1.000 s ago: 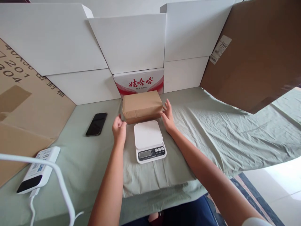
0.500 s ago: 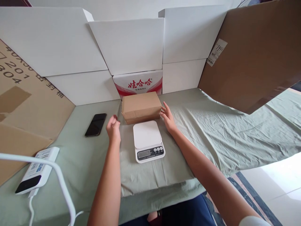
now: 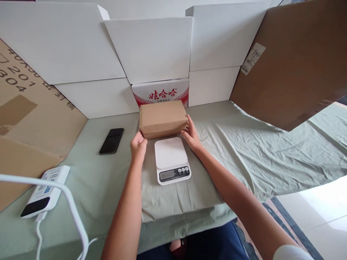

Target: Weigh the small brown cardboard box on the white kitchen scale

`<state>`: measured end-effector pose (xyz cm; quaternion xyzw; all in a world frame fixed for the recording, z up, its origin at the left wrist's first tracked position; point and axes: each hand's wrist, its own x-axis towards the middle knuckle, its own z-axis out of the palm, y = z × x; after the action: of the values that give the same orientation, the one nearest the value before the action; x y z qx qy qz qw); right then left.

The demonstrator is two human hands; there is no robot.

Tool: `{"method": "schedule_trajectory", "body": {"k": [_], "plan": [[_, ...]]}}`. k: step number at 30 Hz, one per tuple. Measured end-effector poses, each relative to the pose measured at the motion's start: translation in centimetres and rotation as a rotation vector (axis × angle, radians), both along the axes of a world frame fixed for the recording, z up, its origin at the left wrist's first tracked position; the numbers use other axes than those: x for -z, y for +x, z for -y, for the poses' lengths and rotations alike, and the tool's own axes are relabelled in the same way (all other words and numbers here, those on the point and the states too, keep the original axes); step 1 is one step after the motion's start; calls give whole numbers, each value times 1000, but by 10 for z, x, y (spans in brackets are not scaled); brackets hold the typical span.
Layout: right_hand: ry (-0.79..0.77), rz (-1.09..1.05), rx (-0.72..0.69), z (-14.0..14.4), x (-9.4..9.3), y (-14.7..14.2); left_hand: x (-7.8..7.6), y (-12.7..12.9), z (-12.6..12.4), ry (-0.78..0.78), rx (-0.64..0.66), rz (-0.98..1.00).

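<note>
Hands on brown parcel (image 3: 163, 118), left hand (image 3: 138, 147) and right hand (image 3: 191, 134) gripping its ends, behind white scale (image 3: 172, 160)

parcel (image 3: 162, 117): plain brown
scale (image 3: 172, 159): white, with a black display panel
phone (image 3: 111, 141): glossy black
cloth (image 3: 244, 144): pale green, unpatterned
back boxes (image 3: 151, 47): white
carton (image 3: 162, 93): white with red characters

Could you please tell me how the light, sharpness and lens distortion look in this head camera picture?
Head view: soft, even daylight with faint shadows; floor at lower right glares nearly white. Wide lens bows the white boxes at the edges. Parcel, scale and both hands, left hand, right hand, look sharp.
</note>
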<state>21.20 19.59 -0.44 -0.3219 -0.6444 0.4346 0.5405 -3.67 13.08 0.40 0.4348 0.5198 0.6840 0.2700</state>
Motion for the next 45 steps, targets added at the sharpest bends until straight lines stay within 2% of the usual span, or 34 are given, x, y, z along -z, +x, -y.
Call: {"method": "schedule_trajectory", "body": {"k": [4, 8, 14, 17, 21, 29, 45], "plan": [[127, 45, 82, 18, -15, 5, -2, 4, 16, 55, 1, -17], [198, 42, 103, 44, -21, 13, 3, 7, 49, 56, -50, -96], [134, 55, 125, 85, -4, 28, 24, 15, 113, -27, -95, -225], [116, 71, 150, 100, 3, 35, 32, 19, 131, -61, -94, -289], [123, 101, 161, 108, 7, 40, 34, 21, 137, -68, -81, -274], [148, 112, 152, 106, 11, 40, 34, 23, 138, -95, -78, -226], [154, 132, 171, 107, 6, 41, 34, 24, 136, -105, -51, -198]]}}
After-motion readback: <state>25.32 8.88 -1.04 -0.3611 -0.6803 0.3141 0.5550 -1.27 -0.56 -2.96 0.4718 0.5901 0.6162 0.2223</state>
